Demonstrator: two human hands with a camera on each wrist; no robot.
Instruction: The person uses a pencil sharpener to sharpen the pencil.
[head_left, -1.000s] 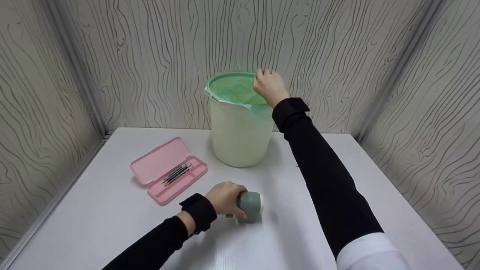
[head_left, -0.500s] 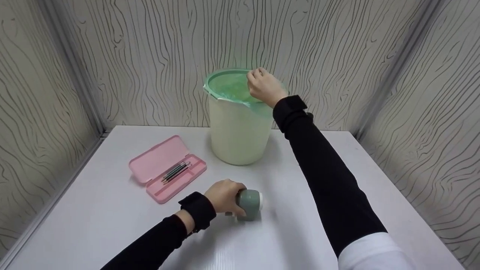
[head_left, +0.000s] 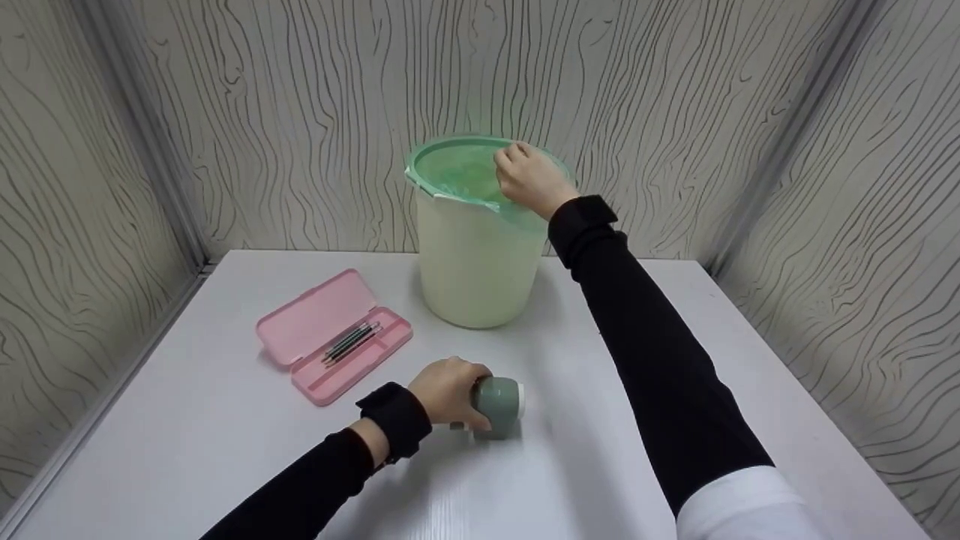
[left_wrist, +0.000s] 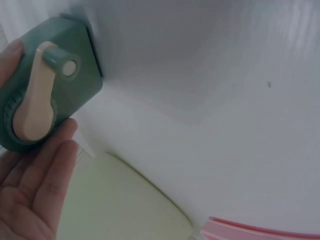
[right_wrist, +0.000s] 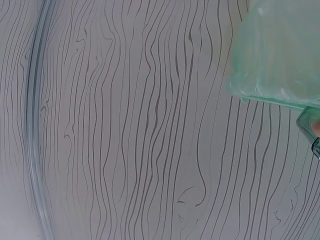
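Note:
My left hand [head_left: 448, 391] grips a green crank pencil sharpener [head_left: 499, 405] low over the white table. In the left wrist view the sharpener [left_wrist: 75, 90] shows its cream crank [left_wrist: 37, 100] with a green knob, and several fingers stretch out below it. My right hand [head_left: 532, 180] is bent over the open top of the bin [head_left: 480, 262], near its right side. In the right wrist view its fingertip [right_wrist: 316, 128] pinches a small see-through green shavings drawer [right_wrist: 305, 120] at the frame's edge. The head view hides that drawer behind the hand.
The tall pale bin has a green rim [head_left: 415, 166] and a thin green bag [right_wrist: 275, 55] inside. Left of it lies an open pink pencil case [head_left: 315, 315] with several pencils [head_left: 351, 343]. Wood-patterned walls [head_left: 300, 112] enclose the table's back and sides.
My right hand has shifted slightly left, further over the bin's opening. The left hand keeps hold of the sharpener in the same place.

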